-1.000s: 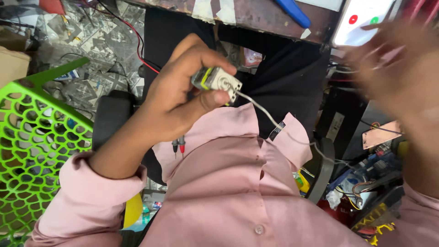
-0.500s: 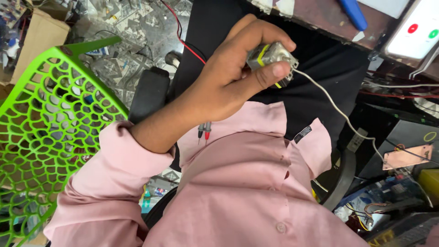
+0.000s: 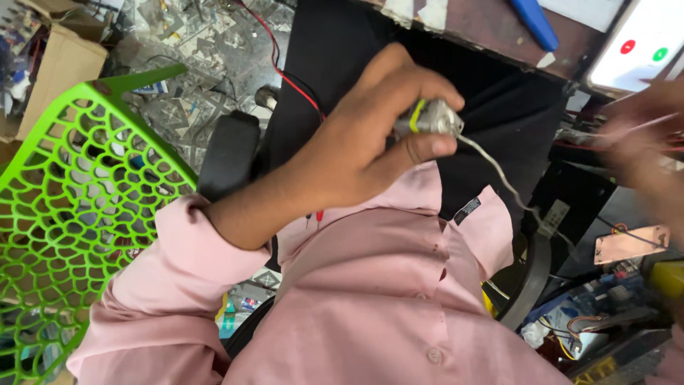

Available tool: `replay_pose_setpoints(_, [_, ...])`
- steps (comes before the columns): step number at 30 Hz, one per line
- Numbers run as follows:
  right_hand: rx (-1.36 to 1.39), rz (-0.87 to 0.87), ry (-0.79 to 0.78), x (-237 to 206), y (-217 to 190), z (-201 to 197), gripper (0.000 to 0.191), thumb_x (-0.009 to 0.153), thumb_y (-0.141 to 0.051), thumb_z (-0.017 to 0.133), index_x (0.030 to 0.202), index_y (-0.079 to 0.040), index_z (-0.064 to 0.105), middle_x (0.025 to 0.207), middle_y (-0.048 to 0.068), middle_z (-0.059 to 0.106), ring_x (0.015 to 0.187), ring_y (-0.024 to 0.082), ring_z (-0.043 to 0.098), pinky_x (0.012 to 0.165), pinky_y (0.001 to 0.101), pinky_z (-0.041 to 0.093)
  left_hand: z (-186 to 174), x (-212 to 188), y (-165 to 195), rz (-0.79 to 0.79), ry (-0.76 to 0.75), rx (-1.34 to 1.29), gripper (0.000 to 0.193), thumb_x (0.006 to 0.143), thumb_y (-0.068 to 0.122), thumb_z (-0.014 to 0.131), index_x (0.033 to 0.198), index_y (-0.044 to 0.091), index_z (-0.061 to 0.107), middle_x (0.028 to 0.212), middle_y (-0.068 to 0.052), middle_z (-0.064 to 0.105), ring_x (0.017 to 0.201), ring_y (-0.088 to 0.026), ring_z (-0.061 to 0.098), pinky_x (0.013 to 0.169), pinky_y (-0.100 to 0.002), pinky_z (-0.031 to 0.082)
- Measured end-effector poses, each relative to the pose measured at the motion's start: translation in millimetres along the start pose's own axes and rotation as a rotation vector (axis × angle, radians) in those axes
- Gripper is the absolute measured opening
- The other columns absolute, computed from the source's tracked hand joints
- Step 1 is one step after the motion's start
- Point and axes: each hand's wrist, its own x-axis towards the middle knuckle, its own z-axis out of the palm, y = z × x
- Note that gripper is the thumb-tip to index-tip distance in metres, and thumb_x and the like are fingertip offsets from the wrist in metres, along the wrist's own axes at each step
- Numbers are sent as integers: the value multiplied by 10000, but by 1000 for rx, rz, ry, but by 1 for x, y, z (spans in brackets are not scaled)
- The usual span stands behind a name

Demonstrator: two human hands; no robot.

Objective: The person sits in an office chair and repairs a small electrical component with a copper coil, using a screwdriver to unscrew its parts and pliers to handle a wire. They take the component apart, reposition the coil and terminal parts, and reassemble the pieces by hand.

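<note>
View from the head camera, looking down along the chest. The left hand (image 3: 363, 142) is raised in front of the body, its fingers curled and pressed around a small grey metal component with a yellow band (image 3: 426, 117), which is pinched between thumb and fingertips. A thin pale wire (image 3: 502, 182) is seen trailing from the component down to the right, toward the cluttered area below the tabletop edge (image 3: 491, 21). The right hand (image 3: 645, 135) is shown at the right margin, strongly blurred; whether its fingers are spread or closed cannot be told, and nothing is clearly held in it. A pink shirt (image 3: 385, 299) fills the lower centre, with its sleeve (image 3: 164, 292) covering the left forearm up to the wrist. A green perforated plastic chair (image 3: 68, 207) stands at the left, beside a cardboard box (image 3: 57, 64). On the tabletop, a blue pen-like object (image 3: 533, 23) and a lit screen with one red and one green dot (image 3: 641, 46) are visible. A small copper-coloured plate (image 3: 630, 244) lies at lower right among loose parts.
</note>
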Motion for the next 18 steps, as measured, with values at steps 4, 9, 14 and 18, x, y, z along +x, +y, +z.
replay_pose_setpoints(4, [30,-78,-201,-8,-32,13,441,775,-237,821,1119,16,706,941,122,704,784,205,692,665,312,550,9,-1,5,52,-20,24,314,1088,229,763,1285,74,574,1119,-89,506,1017,-209,556,934,-302,490])
replay_pose_setpoints(9, [-50,-146,-177,-2,-43,33,209,846,-177,845,918,-4,753,733,92,646,591,234,616,513,348,472,6,-3,4,55,-41,-9,325,1096,237,752,1305,69,569,1171,-77,547,1053,-207,566,963,-298,501])
replay_pose_setpoints(14, [-200,-350,-110,-4,-37,24,162,832,-156,864,842,-18,779,595,52,489,460,188,505,431,359,390,4,0,-1,113,-48,-20,366,1041,248,773,1294,62,584,1180,-78,589,1060,-222,558,978,-309,498])
replay_pose_setpoints(18, [-262,-495,-33,-5,-31,22,136,852,-126,821,889,-7,766,669,39,466,530,191,522,487,351,399,11,0,-4,102,-27,-76,428,1036,302,798,1343,89,588,1209,-36,607,1044,-186,554,938,-281,482])
